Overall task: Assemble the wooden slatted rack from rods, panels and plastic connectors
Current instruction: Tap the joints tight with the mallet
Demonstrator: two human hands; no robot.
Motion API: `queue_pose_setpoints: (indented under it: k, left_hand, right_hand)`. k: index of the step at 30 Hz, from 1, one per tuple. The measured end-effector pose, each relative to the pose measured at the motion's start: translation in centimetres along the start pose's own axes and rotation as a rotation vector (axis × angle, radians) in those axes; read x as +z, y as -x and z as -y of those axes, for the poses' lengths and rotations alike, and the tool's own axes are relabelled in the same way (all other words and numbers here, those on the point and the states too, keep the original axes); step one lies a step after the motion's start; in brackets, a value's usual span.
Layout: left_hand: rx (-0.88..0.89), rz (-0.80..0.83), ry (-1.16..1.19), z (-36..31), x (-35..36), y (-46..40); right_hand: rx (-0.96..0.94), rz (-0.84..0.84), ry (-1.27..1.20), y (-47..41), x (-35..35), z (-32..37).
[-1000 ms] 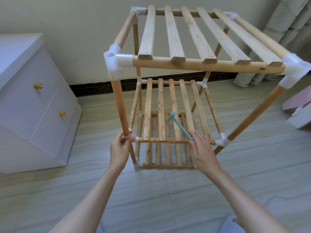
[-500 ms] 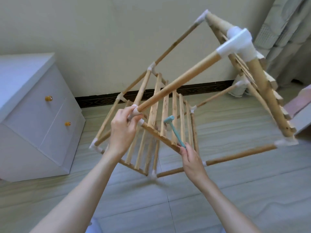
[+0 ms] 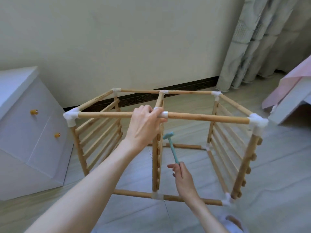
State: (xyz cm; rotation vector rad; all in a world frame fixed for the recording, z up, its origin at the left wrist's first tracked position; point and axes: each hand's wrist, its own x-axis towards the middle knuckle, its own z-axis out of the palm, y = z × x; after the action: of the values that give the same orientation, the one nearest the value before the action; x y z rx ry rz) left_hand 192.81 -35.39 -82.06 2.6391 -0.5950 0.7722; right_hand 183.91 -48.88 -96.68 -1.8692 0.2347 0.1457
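A white cabinet [image 3: 25,132] stands left of the wooden rack [image 3: 207,117], which lies on its side on the floor [image 3: 277,174]. The left hand [image 3: 144,126] grips its near top rod at the middle connector [image 3: 164,114]; the right hand [image 3: 182,177] holds a small teal hammer [image 3: 171,145] inside the frame

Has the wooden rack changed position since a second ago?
Yes. The rack has been tipped from upright onto its side, slatted panels now vertical, beside the white cabinet.

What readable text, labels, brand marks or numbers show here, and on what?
None readable.
Rack, white connectors: no print visible.
Teal hammer in the right hand: no mark visible.
White cabinet: amber knobs only.
Baseboard: a geometric pattern, not lettering.
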Motion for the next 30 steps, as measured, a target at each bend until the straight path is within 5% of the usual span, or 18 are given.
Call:
queue_pose_setpoints:
  k: [11,17,21,26,30]
  left_hand:
    - [-0.083,0.095,-0.080,-1.8,-1.8,-3.7]
    - [-0.308,-0.038,-0.029,-1.1,-0.2,-5.0]
    - [-0.236,-0.084,0.111,-0.3,1.0,-5.3]
    - [-0.066,-0.002,0.052,2.5,-0.3,-4.3]
    - [-0.181,-0.034,-0.172,7.9,-3.5,-2.3]
  right_hand:
    - [-0.348,-0.139,0.293,-0.6,-6.7,4.0]
    - [-0.561,-0.356,0.275,-1.2,-8.4,6.2]
    - [-0.763,-0.518,0.309,-2.8,-9.7,10.7]
    - [-0.693,-0.259,0.490,-6.6,-10.0,14.4]
    - [-0.643,-0.246,0.532,-8.0,-10.3,15.0]
